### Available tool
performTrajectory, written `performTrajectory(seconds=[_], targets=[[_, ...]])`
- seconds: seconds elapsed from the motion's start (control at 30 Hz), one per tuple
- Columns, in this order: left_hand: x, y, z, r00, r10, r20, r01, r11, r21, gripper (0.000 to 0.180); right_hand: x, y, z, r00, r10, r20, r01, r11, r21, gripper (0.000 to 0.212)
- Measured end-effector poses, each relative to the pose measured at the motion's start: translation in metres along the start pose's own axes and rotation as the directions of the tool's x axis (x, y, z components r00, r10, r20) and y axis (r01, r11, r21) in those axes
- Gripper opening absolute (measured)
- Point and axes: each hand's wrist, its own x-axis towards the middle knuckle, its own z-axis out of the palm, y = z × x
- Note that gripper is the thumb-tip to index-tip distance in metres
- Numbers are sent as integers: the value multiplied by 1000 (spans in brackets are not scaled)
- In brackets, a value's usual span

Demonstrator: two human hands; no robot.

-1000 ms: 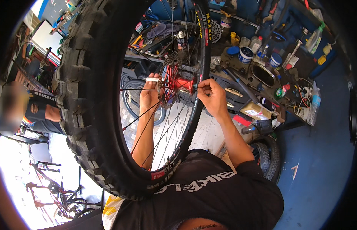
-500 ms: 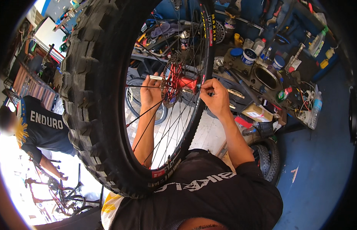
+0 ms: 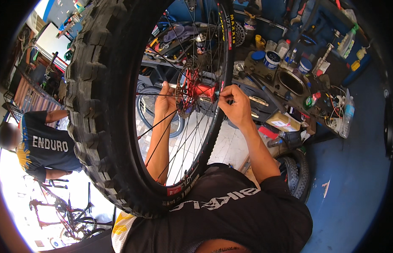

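1. The wheel (image 3: 99, 126) stood on edge before you, its far rim cutting across the view of the workbench (image 3: 265, 76); its red hub (image 3: 205, 90) sat between your two hands.
2. Left hand (image 3: 163, 104): thumb at the outer end of a pale rod (image 3: 172, 85), rotor side. Could not tell whether the fingers gripped it or merely steadied it.
3. Right hand (image 3: 236, 107): thumb and forefinger drawn to a narrow pinch at the hub's opposite end.
4. Done: tyre (image 3: 89, 80) on the rim, rotor (image 3: 184, 95) on the hub. Left, by judgement: the hub-end work, unfinished, since the rod stood proud of the rotor.
5. Hidden: rod's depth inside the hub; whatever your right fingertips pinched, too small to make out. Spokes (image 3: 148, 131) crossed your left forearm.
6. Cut off: the wheel's top, by the upper frame edge.
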Motion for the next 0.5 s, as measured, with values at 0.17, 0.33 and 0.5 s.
performTrajectory(seconds=[0.17,0.33,0.5], targets=[[-21,4,37,989,-19,144,27,998,-53,35,-1,6,-3,1000,-8,-15,8,1000,1,17],[10,1,-12,993,-89,77,85,995,49,40,0,-1,0,1000,15,5,-15,1000,-16,18],[-18,-1,35,996,40,85,-35,997,-63,32,-1,2,-1,1000,-16,-13,16,1000,-3,17]])
